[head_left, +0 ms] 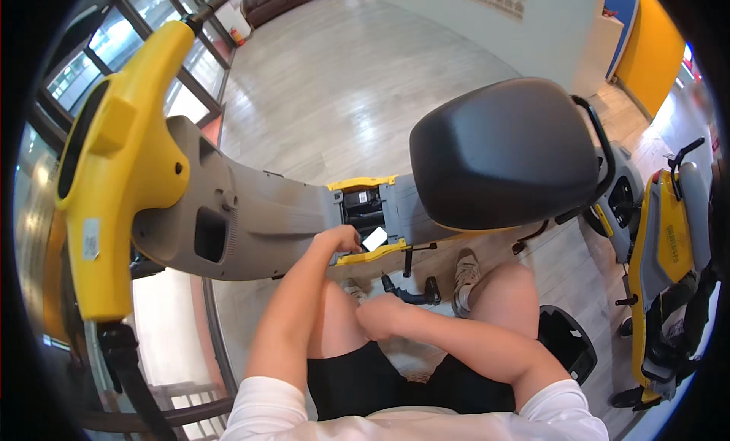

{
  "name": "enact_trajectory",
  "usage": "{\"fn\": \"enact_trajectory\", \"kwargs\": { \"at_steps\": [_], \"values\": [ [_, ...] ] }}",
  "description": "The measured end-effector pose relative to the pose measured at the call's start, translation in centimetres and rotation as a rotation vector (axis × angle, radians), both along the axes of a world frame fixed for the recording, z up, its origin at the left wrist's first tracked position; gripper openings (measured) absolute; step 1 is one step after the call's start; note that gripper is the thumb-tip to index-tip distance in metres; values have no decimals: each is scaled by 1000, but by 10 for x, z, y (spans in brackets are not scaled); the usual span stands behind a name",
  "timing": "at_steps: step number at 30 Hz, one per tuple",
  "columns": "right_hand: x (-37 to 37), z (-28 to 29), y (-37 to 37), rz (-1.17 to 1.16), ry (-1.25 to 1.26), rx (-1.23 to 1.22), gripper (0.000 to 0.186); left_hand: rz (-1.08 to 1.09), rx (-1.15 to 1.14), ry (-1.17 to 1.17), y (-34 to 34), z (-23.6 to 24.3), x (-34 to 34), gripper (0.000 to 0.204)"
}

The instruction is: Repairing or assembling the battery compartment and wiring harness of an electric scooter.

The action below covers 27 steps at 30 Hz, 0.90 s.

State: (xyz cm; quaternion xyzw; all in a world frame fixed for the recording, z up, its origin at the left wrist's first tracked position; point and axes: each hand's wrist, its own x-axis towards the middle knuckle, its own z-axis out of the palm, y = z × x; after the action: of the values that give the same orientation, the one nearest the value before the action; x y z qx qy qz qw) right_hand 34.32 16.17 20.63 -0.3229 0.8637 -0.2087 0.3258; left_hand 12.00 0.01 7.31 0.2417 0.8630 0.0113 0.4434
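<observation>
A yellow and grey electric scooter [289, 213] stands crosswise before me, its footboard bay [392, 213] uncovered. Dark parts and cables [363, 213] show inside the bay. At the bay's near left corner is my left hand [341, 239], its fingers curled downward, their tips partly hidden. Right beside those fingers, a white label or piece [375, 239] lies over the bay's near side. My right hand [382, 318] is closed by my left knee; whatever it may hold is hidden. Just beyond it, a dark cordless drill [411, 292] lies on the floor between my feet.
The scooter's black seat [502, 152] rises to the right of the bay, its yellow handlebar column [125, 152] to the left. A black plastic cover [566, 344] sits on the floor by my right leg. Another yellow scooter [665, 266] stands farther right.
</observation>
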Motion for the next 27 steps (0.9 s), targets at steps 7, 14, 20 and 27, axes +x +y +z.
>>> {"fn": "enact_trajectory", "kwargs": {
  "at_steps": [7, 14, 20, 27],
  "values": [
    [-10, -28, 17, 230, 98, 131, 20, 233, -62, -262, 11, -56, -33, 55],
    [-25, -43, 20, 203, 117, 59, 17, -73, -99, 91, 49, -86, -40, 54],
    [-35, -35, 14, 236, 58, 56, 17, -359, -277, -6, 44, -103, -55, 46],
    [-56, -22, 30, 204, 18, 136, 20, -360, -180, 86, 13, -103, -60, 41]
  ]
}}
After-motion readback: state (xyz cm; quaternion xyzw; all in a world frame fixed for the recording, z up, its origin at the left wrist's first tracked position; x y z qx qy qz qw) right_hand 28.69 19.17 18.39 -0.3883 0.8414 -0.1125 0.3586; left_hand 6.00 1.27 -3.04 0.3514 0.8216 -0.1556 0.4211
